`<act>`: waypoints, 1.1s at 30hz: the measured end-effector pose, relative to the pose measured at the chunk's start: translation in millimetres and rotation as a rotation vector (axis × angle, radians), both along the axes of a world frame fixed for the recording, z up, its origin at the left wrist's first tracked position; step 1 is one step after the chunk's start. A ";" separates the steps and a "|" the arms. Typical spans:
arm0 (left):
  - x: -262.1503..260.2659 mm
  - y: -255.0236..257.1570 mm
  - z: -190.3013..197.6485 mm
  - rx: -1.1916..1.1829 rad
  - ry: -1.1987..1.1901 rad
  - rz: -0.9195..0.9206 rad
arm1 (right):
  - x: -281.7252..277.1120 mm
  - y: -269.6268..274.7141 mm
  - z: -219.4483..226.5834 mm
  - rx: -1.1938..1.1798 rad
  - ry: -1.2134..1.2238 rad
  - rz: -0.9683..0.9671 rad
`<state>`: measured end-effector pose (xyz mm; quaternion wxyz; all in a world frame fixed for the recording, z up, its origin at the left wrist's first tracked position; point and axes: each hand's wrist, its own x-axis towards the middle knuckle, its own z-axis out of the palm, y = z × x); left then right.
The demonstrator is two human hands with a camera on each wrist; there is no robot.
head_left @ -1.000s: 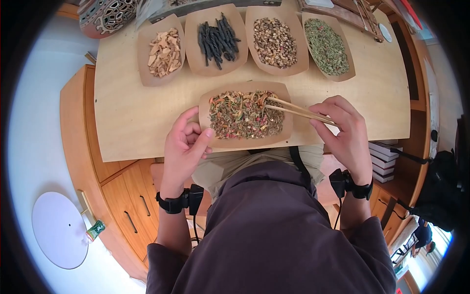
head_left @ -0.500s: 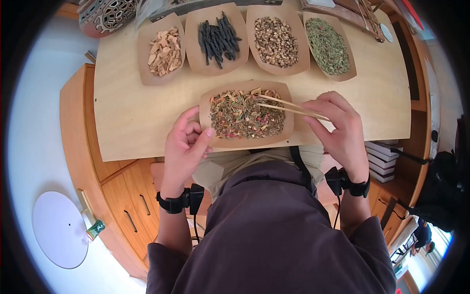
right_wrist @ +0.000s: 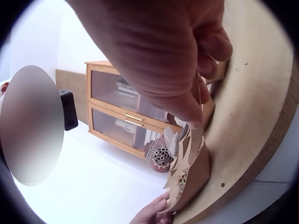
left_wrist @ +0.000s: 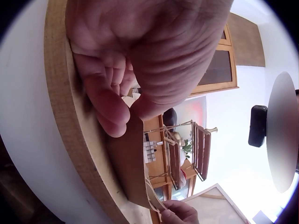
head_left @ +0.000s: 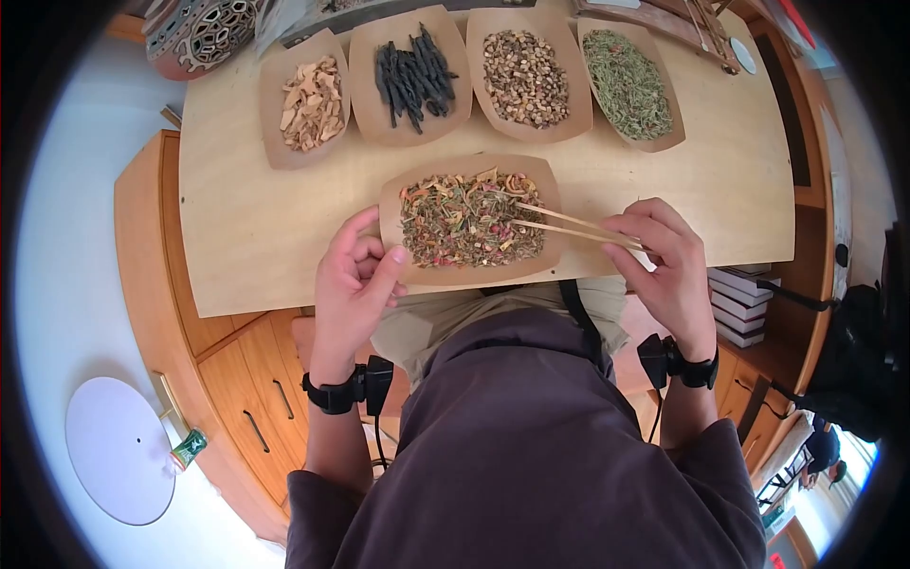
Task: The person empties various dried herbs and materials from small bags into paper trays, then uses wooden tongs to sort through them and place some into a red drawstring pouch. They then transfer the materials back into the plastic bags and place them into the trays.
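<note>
The scene is taken up by the table, along whose far edge a row of four filled trays is set. Between that row and the near edge, close to the near edge and about midway between the left and right sides, the near tray is placed, with its long axis laid roughly along that edge. Its left end is held by the left hand, the wall being pinched between thumb and fingers. The right hand is held beyond the tray's right end, apart from it, and the chopsticks are gripped narrowly in its fingers. From those fingers the dried mix lies to the left and slightly toward the far edge; it is reached along the chopsticks, which are slanted across the right rim rather than square to it. The right part of the mix is thus nearer the right hand, the left part nearer the left. The tips are parted slightly at the mix's right part; how deeply they are sunk cannot be told.
</note>
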<state>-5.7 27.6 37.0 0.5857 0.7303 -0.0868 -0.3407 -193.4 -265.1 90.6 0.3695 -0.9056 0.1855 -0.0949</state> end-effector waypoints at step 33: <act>42.9 66.1 24.7 -0.169 -0.183 0.330 | -24.7 -20.6 -79.3 0.771 -0.495 -0.197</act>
